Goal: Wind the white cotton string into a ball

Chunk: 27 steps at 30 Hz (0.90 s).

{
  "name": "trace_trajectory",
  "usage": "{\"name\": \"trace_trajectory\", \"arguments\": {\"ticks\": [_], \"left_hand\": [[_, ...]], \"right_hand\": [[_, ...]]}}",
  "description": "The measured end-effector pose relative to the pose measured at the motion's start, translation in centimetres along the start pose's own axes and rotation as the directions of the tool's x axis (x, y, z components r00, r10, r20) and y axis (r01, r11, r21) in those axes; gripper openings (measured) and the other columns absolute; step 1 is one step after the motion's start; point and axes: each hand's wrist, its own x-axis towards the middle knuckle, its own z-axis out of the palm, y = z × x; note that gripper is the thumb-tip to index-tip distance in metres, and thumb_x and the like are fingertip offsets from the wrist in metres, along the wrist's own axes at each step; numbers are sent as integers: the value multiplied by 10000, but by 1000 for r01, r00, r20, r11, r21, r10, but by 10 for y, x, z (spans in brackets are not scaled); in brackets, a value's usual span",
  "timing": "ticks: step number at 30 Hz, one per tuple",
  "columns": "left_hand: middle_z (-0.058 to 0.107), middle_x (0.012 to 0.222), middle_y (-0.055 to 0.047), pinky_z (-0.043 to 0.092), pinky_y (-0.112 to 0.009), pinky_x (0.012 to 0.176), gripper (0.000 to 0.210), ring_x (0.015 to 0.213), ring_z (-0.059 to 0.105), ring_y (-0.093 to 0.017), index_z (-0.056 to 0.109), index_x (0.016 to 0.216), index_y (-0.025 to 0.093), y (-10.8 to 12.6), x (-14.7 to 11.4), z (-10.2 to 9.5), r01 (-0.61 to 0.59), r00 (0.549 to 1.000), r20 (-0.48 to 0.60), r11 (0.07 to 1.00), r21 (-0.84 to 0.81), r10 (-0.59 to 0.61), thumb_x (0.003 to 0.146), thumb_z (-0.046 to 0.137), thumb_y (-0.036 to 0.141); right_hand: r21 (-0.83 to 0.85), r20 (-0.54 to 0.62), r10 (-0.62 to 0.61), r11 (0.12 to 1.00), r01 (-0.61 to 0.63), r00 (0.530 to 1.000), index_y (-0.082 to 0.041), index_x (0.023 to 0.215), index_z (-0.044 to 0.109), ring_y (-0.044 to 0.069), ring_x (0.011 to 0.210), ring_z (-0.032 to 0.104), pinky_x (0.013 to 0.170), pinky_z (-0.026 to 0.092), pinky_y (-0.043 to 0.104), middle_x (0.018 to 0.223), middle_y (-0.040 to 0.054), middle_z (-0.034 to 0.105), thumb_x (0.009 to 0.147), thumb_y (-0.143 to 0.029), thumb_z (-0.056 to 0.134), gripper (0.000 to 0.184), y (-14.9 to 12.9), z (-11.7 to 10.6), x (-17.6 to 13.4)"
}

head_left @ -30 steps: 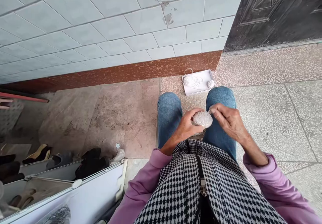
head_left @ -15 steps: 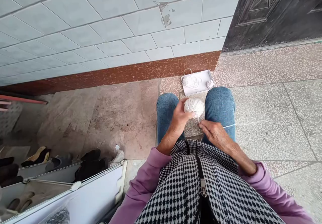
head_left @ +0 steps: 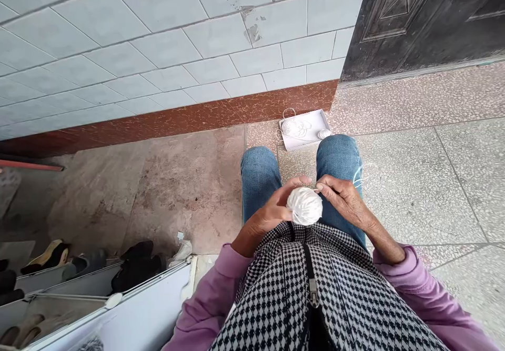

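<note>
Pale wall tiles (head_left: 158, 46) above a reddish-brown skirting (head_left: 197, 115) formed the background to your position, with a slab floor (head_left: 185, 182) below. At far left, a white rack (head_left: 134, 309) held shoes (head_left: 49, 259). Your left hand (head_left: 276, 203) was half-curled around the left side of a white yarn ball (head_left: 305, 207), fingers above and thumb lower down, a light cradle that probably let the ball be turned without being crushed. The ball was held over your lap. Beyond your knees (head_left: 339, 153), a shallow white tray (head_left: 314, 122) lay on the floor near the skirting, with loose yarn loops (head_left: 294, 127) at its left and a small ball (head_left: 324, 133) at its right; its raised sides likely kept both from straying. Your right hand (head_left: 347, 198) had thumb and forefinger pinched on a strand (head_left: 314, 189) at the ball's upper right, apparently to govern its tension. Slack yarn (head_left: 358, 177) showed at your right knee, just beside that hand. At far right stood a dark panelled door (head_left: 394, 14).
</note>
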Motion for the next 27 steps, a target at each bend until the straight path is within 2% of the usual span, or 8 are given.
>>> {"name": "trace_trajectory", "arguments": {"ticks": [6,10,13,16,18,20,22,27], "left_hand": [[723,1128,-56,521,-369,860,659,983,662,-252,706,1246,266,13,-2,5,-128,971,-217,983,-129,98,603,823,346],[658,1060,-21,505,-349,876,606,944,615,-218,639,1168,264,9,13,-5,-259,862,-391,944,207,322,614,880,308],[658,1150,-46,492,-410,1048,554,1111,620,-268,674,1132,253,5,19,-10,-227,762,-375,760,609,528,615,852,172],[698,1248,-80,427,-480,1181,488,1257,597,-322,752,1130,251,10,13,-12,-128,872,-208,616,777,443,660,787,126],[731,1195,-79,481,-472,1112,494,1160,646,-312,767,1174,244,15,4,-14,-80,981,-74,719,690,180,685,819,191],[746,1151,-90,542,-434,991,631,1045,687,-297,744,1267,233,18,-6,-16,-25,998,58,890,456,-2,661,896,322],[747,1144,-114,570,-417,894,855,988,712,-307,695,1372,236,18,-13,-17,-8,996,88,985,171,-7,592,949,481],[709,1104,-125,595,-439,764,1088,947,688,-322,675,1398,285,22,-19,-16,-165,971,-198,978,-129,138,471,907,804]], "right_hand": [[-45,3,26,999,-26,1000,-239,823,586,168,676,545,674,452,320,736,6,588,1165,-600,435,520,9,23,-11],[-185,108,-9,982,29,994,-235,888,617,185,709,604,712,474,336,784,31,633,1189,-471,416,432,5,32,-26],[-272,187,-60,956,110,980,-226,977,677,188,729,623,726,493,339,842,56,682,1199,-440,381,428,-5,31,-31],[-278,165,-102,950,146,981,-208,1020,724,195,763,640,740,505,350,893,83,717,1199,-477,383,469,-14,17,-23],[-198,115,-93,974,114,989,-207,992,740,190,764,638,738,506,347,877,72,716,1184,-515,445,468,-15,6,-12],[-45,90,-63,997,67,994,-216,914,738,174,725,605,702,494,326,811,37,683,1150,-570,528,475,-13,-2,0],[126,94,-22,992,10,995,-221,846,725,156,674,545,646,464,300,733,3,618,1101,-637,597,504,-6,-5,9],[330,86,97,936,-121,992,-222,903,786,133,620,423,579,391,275,671,-31,508,1006,-700,699,497,11,-6,10]]}}
